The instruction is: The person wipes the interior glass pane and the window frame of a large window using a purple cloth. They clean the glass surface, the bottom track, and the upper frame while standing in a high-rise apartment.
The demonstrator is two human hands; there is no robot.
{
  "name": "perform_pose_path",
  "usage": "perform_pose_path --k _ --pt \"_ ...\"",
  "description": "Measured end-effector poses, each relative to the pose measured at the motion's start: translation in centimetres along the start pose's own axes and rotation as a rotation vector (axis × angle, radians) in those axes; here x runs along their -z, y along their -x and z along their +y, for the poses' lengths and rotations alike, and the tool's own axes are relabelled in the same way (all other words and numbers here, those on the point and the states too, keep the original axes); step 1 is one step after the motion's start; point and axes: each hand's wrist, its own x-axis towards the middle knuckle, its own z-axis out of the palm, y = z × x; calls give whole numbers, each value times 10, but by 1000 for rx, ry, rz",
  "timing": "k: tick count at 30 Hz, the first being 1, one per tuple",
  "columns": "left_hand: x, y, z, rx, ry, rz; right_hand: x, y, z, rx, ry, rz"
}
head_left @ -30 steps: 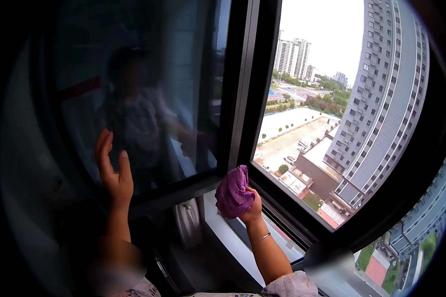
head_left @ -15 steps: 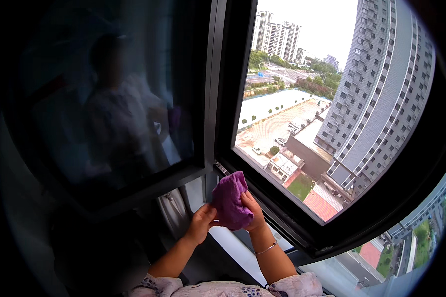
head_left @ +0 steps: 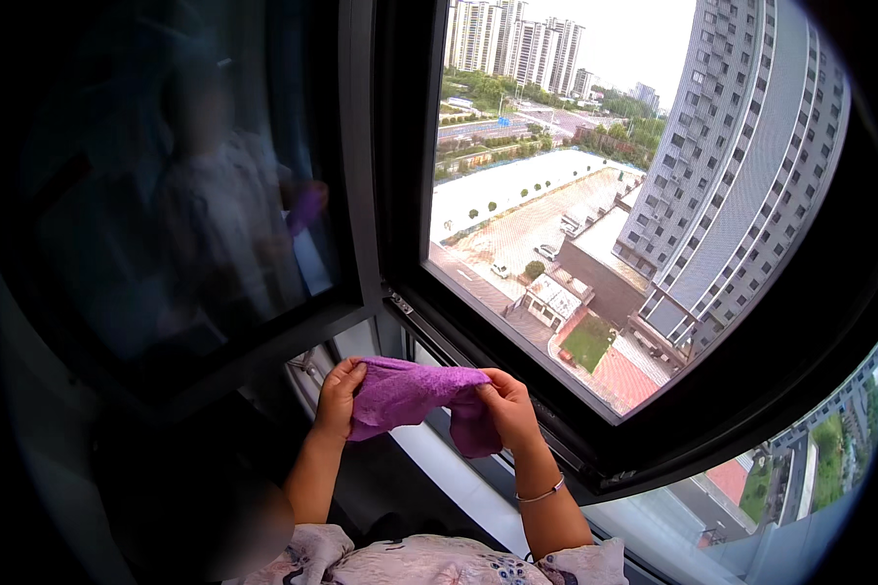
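Both hands, left hand and right hand, fingers clamped on a purple cloth, stretch it (likely refolding) above the window sill.

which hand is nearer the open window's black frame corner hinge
Left. The left hand sits just below the small metal hinge; the right hand is farther right, both holding the purple cloth.

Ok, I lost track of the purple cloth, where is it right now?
The purple cloth is low in the head view, centre, stretched between the left hand and right hand, just below the open window's dark frame.
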Motion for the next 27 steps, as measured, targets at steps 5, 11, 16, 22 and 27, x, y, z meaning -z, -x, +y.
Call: perform_pose_path --k 5,11,16,22,27 --pt "-1 -5 37 -31 -124 -130 -8 18 -20 135 351 77" --pt "5 -33 39 1 -84 -84 -6 15 -29 367 382 69" --pt "1 -52 30 60 81 68 -4 10 -27 359 184 121" --pt "33 -71 36 -35 258 16 9 26 -18 291 423 163" --pt "45 -22 59 49 329 -304 15 37 -13 93 21 205"
